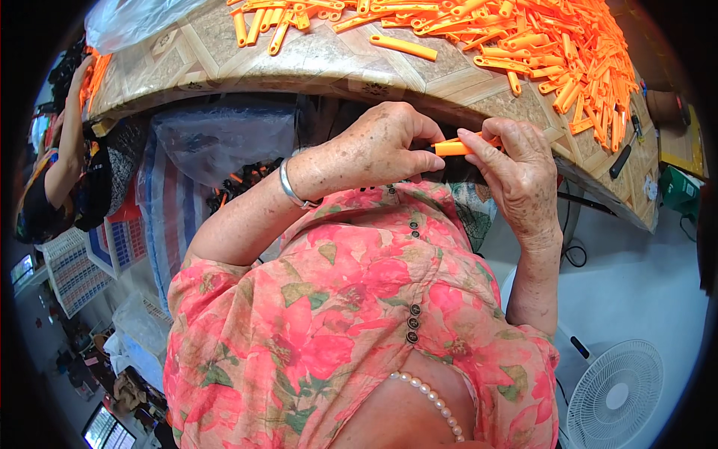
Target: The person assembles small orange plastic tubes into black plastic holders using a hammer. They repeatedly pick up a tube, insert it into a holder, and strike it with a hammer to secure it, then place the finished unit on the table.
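In front of my chest, just off the table's near edge, both hands meet at one slim orange plastic handle (452, 148). My right hand (516, 168) pinches it between thumb and fingers, covering its right part. At its left end, the thumb and forefinger of my left hand (381, 142) close around the tip; whether a small part is also between them cannot be made out. Beyond the hands, a big heap of similar orange handles (553, 52) covers the far right of the table. One loose handle (404, 48) lies apart from the heap.
The table (321, 63) has a curved-looking near edge. A dark-handled tool (621, 161) lies at its right, and a plastic bag (134, 22) at far left. Another person's arm (66, 150) reaches in at left. A white fan (615, 394) stands lower right.
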The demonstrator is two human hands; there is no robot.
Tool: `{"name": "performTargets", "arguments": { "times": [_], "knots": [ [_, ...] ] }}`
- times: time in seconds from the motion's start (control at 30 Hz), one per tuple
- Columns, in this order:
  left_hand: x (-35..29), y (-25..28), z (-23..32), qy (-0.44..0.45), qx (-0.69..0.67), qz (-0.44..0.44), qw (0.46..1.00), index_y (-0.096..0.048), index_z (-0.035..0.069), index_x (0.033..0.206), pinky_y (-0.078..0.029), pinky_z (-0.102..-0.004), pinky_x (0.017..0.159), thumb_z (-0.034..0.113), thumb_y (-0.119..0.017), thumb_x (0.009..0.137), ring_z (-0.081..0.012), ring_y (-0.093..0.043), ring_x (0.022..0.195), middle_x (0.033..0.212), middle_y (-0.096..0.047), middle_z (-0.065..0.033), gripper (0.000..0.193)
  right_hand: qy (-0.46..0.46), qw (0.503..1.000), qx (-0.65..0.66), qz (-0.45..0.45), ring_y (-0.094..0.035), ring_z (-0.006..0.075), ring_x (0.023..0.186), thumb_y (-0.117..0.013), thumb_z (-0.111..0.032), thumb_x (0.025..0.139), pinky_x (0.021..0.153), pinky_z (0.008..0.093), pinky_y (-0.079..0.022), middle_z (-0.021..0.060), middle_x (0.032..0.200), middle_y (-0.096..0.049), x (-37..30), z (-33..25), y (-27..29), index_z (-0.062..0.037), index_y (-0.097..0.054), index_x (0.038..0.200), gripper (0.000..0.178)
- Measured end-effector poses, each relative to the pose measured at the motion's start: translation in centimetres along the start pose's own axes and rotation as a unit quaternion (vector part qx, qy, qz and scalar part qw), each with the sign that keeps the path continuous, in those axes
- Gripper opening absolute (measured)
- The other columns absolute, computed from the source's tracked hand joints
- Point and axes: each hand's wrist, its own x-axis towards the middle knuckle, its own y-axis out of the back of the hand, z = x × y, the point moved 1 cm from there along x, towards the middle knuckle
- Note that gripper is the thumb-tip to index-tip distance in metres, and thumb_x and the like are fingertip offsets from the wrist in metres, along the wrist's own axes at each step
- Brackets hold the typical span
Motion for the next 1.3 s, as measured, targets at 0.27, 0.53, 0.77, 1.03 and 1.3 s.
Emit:
{"name": "performTargets", "arguments": {
  "times": [0.27, 0.53, 0.77, 1.03, 1.3],
  "knots": [
    [-0.1, 0.0, 0.2, -0.028, 0.053, 0.002, 0.998, -0.066, -0.006, 0.105, -0.056, -0.0283, 0.063, 0.007, -0.068, 0.087, -0.0139, -0.070, 0.069, 0.079, -0.071, -0.0110, 0.022, -0.003, 1.000, 0.013, 0.008, -0.060, 0.0210, 0.086, -0.075, -0.013, 0.072, 0.076, 0.0365, -0.049, 0.0018, 0.094, -0.060, -0.3, 0.1, -0.3, -0.0149, -0.071, 0.107, 0.035],
    [-0.3, 0.1, 0.1, -0.037, 0.034, -0.001, 0.999, -0.066, -0.006, 0.106, -0.056, -0.0278, 0.065, 0.006, -0.067, 0.087, -0.0129, -0.069, 0.070, 0.078, -0.071, -0.0108, 0.023, 0.002, 1.000, 0.018, 0.016, -0.060, 0.0193, 0.086, -0.077, -0.013, 0.071, 0.075, 0.0349, -0.049, 0.0016, 0.095, -0.060, -0.5, 0.0, -0.7, -0.0150, -0.071, 0.107, 0.036],
    [0.0, 0.1, 0.2, -0.078, 0.060, 0.026, 0.995, -0.067, -0.005, 0.103, -0.053, -0.0301, 0.061, 0.008, -0.068, 0.085, -0.0145, -0.067, 0.065, 0.075, -0.069, -0.0124, 0.022, -0.013, 0.999, 0.001, 0.039, -0.060, 0.0199, 0.087, -0.077, -0.015, 0.071, 0.075, 0.0344, -0.049, 0.0021, 0.096, -0.061, -1.0, 0.0, -0.9, -0.0153, -0.072, 0.109, 0.038],
    [-0.3, -0.2, 0.3, -0.099, 0.150, 0.104, 0.978, -0.071, 0.004, 0.082, -0.051, -0.0430, 0.062, 0.021, -0.072, 0.079, -0.0372, -0.065, 0.068, 0.073, -0.064, -0.0203, 0.018, 0.002, 0.999, 0.007, 0.041, -0.059, 0.0260, 0.085, -0.074, -0.010, 0.074, 0.074, 0.0386, -0.049, 0.0078, 0.097, -0.059, -0.8, -0.6, -1.1, -0.0112, -0.072, 0.108, 0.034],
    [-0.8, 0.4, 0.7, -0.057, 0.119, 0.072, 0.989, -0.072, 0.001, 0.088, -0.053, -0.0436, 0.067, 0.016, -0.069, 0.076, -0.0373, -0.067, 0.073, 0.074, -0.067, -0.0213, 0.020, 0.008, 0.999, 0.007, 0.038, -0.058, 0.0280, 0.092, -0.075, -0.014, 0.078, 0.081, 0.0431, -0.046, 0.0089, 0.102, -0.056, -0.7, -1.3, -1.2, -0.0092, -0.070, 0.111, 0.034]
  ]
}}
